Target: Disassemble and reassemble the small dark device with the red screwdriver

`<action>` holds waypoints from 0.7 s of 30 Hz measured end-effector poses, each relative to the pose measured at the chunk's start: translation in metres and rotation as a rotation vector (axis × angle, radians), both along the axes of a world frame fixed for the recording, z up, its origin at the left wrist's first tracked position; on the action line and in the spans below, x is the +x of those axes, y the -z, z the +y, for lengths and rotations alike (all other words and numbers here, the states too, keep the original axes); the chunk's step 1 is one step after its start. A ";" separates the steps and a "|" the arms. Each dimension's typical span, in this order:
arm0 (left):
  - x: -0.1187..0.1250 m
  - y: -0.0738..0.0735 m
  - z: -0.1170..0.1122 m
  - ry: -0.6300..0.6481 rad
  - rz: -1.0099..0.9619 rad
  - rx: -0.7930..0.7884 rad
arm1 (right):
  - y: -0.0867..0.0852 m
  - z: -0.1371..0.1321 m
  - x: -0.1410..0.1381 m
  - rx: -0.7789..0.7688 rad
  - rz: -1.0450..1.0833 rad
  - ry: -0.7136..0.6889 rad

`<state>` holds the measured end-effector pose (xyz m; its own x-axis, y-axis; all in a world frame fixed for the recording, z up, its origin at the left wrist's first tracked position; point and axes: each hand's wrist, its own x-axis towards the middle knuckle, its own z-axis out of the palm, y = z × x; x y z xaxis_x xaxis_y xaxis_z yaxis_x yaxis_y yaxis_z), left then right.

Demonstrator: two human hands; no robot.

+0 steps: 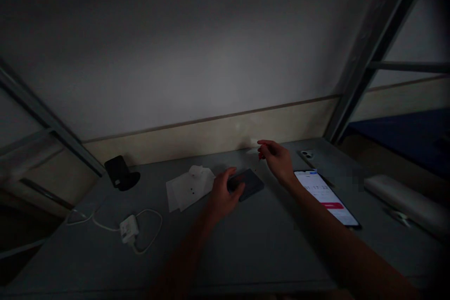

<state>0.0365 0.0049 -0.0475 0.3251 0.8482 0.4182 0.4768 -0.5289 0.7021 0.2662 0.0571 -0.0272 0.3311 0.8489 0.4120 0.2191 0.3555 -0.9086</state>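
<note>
The scene is dim. My left hand (pixel 222 195) rests on the near left end of a dark flat rectangular device (pixel 249 183) lying on the grey table (pixel 246 253), fingers curled over its edge. My right hand (pixel 277 159) hovers just beyond the device, fingers pinched together around something too small to name. A small white object (pixel 253 142) lies on the table right behind those fingertips.
A lit smartphone (pixel 326 198) lies right of my right wrist, another phone (pixel 306 154) face down behind it. White paper sheets (pixel 188 187), a white charger with cable (pixel 128 228) and a black stand (pixel 120 173) sit left. A white bar (pixel 401 199) lies far right.
</note>
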 end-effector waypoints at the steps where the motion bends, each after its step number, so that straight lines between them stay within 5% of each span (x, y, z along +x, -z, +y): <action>1: 0.000 -0.003 -0.004 0.056 0.042 0.017 | 0.000 0.000 0.001 0.001 -0.004 0.007; 7: -0.001 -0.014 -0.011 0.148 0.066 0.016 | 0.001 0.002 0.005 0.033 -0.004 0.003; 18: -0.001 -0.008 0.006 -0.224 -0.028 -0.138 | -0.013 -0.007 -0.001 0.047 0.089 -0.007; 21: -0.005 -0.007 0.008 -0.215 -0.015 -0.109 | -0.015 -0.008 0.000 0.057 0.096 0.001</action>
<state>0.0317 0.0129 -0.0409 0.1268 0.9377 0.3234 0.5593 -0.3369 0.7574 0.2661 0.0494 -0.0125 0.3720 0.8248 0.4258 0.1319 0.4071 -0.9038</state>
